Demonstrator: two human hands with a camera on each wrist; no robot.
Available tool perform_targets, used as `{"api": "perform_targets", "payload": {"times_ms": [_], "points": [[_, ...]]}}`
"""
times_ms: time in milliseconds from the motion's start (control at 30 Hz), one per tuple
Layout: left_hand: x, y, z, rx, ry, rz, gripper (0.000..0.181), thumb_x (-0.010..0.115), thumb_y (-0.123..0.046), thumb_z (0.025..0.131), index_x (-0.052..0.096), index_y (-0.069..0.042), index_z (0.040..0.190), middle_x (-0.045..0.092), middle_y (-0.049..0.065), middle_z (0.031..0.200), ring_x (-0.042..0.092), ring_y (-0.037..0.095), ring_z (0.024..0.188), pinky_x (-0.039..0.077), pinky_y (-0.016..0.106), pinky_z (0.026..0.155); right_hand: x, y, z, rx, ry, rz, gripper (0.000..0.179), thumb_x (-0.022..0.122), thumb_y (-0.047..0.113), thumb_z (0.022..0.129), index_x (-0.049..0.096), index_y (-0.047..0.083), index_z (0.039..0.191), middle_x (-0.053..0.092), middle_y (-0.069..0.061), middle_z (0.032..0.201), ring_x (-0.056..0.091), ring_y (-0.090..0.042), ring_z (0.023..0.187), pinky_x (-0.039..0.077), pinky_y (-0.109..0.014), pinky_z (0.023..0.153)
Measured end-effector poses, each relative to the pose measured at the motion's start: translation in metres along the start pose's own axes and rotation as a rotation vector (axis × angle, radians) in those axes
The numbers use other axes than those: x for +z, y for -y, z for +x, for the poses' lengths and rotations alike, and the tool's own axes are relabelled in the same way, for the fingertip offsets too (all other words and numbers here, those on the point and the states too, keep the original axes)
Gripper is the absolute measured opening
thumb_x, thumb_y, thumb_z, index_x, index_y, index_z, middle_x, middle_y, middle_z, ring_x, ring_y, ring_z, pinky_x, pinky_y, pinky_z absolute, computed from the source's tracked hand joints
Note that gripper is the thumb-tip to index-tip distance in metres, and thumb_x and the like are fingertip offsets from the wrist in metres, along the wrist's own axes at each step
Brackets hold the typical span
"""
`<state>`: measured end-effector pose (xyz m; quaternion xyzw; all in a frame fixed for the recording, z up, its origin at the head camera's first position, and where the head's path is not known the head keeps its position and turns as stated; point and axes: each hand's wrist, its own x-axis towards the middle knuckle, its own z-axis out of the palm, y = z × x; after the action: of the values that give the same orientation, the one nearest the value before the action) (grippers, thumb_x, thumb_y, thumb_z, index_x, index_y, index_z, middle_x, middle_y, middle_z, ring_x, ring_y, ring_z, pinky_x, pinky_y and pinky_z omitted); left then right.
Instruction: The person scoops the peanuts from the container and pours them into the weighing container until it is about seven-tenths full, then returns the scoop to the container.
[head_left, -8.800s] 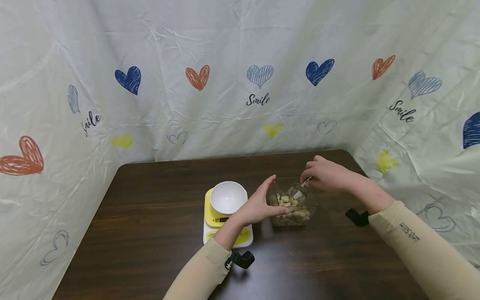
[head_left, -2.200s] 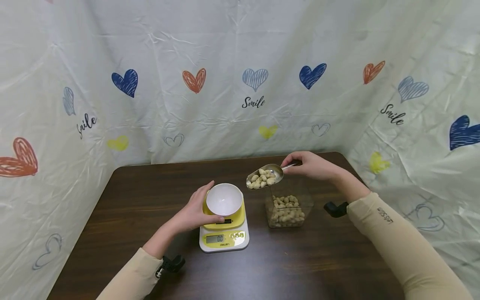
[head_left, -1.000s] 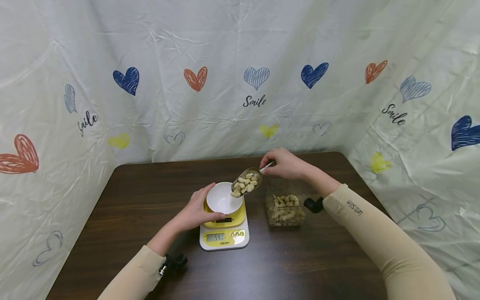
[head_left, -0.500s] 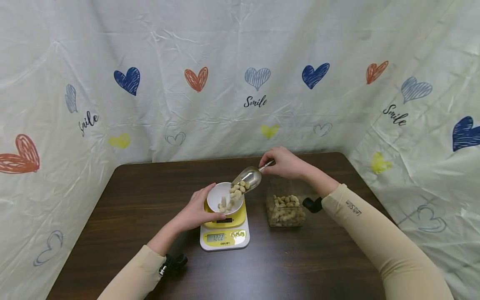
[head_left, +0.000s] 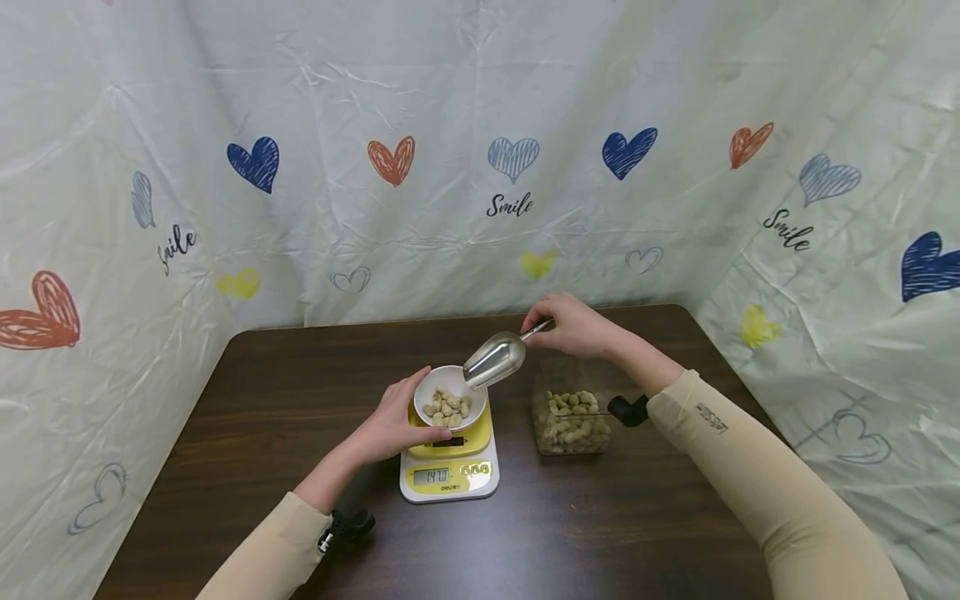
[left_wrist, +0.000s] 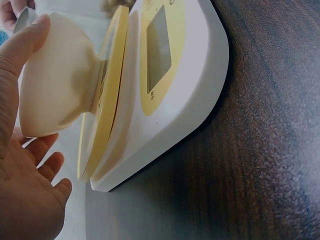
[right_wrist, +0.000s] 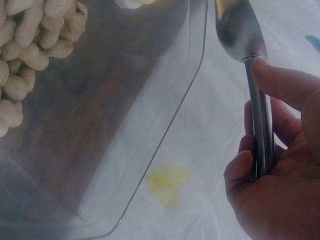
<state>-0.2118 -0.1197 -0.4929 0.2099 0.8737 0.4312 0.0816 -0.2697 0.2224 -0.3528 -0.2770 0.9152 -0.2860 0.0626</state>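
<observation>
My left hand (head_left: 393,421) grips the sides of a white bowl (left_wrist: 60,75), thumb at the near rim and fingers round the far side. The bowl stands on the yellow platform of a white kitchen scale (head_left: 450,492), whose display reads about 147.0. Several peanuts (head_left: 447,410) lie inside it. My right hand (head_left: 570,327) holds a metal scoop (head_left: 495,360) by its handle, tilted with the mouth down over the bowl's right rim. No peanuts show in the scoop. The right wrist view shows fingers and thumb wrapped round the handle (right_wrist: 261,125).
A clear plastic box (head_left: 537,417) partly filled with peanuts (right_wrist: 32,45) stands right of the scale, under my right forearm. Everything rests on a dark wooden table (head_left: 300,375). A white curtain (head_left: 420,233) printed with hearts hangs behind and at both sides.
My right hand has carried the loaded scoop left from the box to the bowl and tipped it. Peanuts have slid into the bowl, and the scale reading has risen from 0.0. My left hand keeps still lately.
</observation>
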Motion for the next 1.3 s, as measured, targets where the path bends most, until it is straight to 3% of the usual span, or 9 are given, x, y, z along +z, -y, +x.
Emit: {"api": "perform_targets", "payload": {"times_ms": [167,300,433,567,767,967,1133,1300], "points": [[-0.003,-0.003,-0.003,0.004,0.007,-0.001,0.123,0.087,-0.056,0.075,0.014,-0.019,0.166,0.025,0.011,0.165,0.017,0.033,0.15,0.024,0.061,0.115,-0.008,-0.004,-0.011,0.025,-0.025,0.029,0.012,0.077,0.018,0.094,0.076,0.015,0.105,0.071,0.0,0.105,0.063,-0.021,0.098,0.051,-0.042,0.081],[-0.006,-0.013,-0.003,0.041,-0.042,0.016,0.12,0.086,-0.06,0.076,0.014,-0.025,0.166,0.022,0.003,0.167,0.015,0.027,0.152,0.025,0.061,0.115,-0.019,-0.009,-0.025,0.067,-0.048,0.054,0.013,0.077,0.021,0.095,0.076,0.016,0.107,0.071,0.001,0.105,0.063,-0.02,0.094,0.051,-0.042,0.079],[-0.009,-0.034,-0.003,0.11,-0.082,0.023,0.116,0.086,-0.058,0.076,0.017,-0.029,0.165,0.023,-0.003,0.166,0.017,0.023,0.151,0.028,0.059,0.114,-0.033,-0.015,-0.041,0.079,-0.065,0.047,0.015,0.075,0.022,0.096,0.075,0.016,0.11,0.071,0.0,0.11,0.062,-0.02,0.099,0.051,-0.042,0.082],[-0.005,-0.062,-0.003,0.179,-0.063,0.001,0.114,0.087,-0.054,0.077,0.017,-0.033,0.165,0.022,-0.009,0.166,0.017,0.017,0.151,0.029,0.056,0.115,-0.049,-0.018,-0.061,0.085,-0.088,0.033,0.018,0.074,0.023,0.098,0.074,0.015,0.113,0.07,-0.002,0.116,0.062,-0.019,0.105,0.05,-0.042,0.084],[0.01,-0.094,-0.002,0.239,0.011,-0.03,0.111,0.084,-0.058,0.079,0.014,-0.041,0.163,0.02,-0.012,0.166,0.016,0.014,0.152,0.029,0.054,0.116,-0.065,-0.024,-0.086,0.084,-0.148,-0.006,0.022,0.074,0.025,0.098,0.075,0.011,0.115,0.07,-0.005,0.116,0.061,-0.02,0.104,0.049,-0.033,0.083],[0.032,-0.112,0.004,0.254,0.091,-0.037,0.109,0.079,-0.062,0.082,0.009,-0.042,0.163,0.016,-0.007,0.168,0.017,0.015,0.153,0.029,0.052,0.116,-0.072,-0.036,-0.099,0.109,-0.183,-0.078,0.015,0.076,0.022,0.095,0.078,0.017,0.11,0.072,0.002,0.11,0.062,-0.018,0.1,0.048,-0.033,0.082],[0.052,-0.12,0.012,0.233,0.122,-0.055,0.11,0.077,-0.066,0.082,0.007,-0.042,0.163,0.015,-0.004,0.168,0.019,0.017,0.153,0.031,0.053,0.115,-0.075,-0.036,-0.104,0.107,-0.172,-0.144,0.012,0.079,0.022,0.093,0.079,0.02,0.105,0.072,0.002,0.107,0.056,-0.022,0.103,0.042,-0.044,0.087],[0.07,-0.124,0.023,0.178,0.13,-0.062,0.116,0.078,-0.064,0.081,0.004,-0.035,0.165,0.013,0.0,0.169,0.017,0.02,0.153,0.03,0.053,0.116,-0.073,-0.031,-0.106,0.091,-0.127,-0.229,0.01,0.08,0.024,0.092,0.078,0.021,0.101,0.07,0.003,0.106,0.049,-0.024,0.106,0.038,-0.048,0.088]]}}
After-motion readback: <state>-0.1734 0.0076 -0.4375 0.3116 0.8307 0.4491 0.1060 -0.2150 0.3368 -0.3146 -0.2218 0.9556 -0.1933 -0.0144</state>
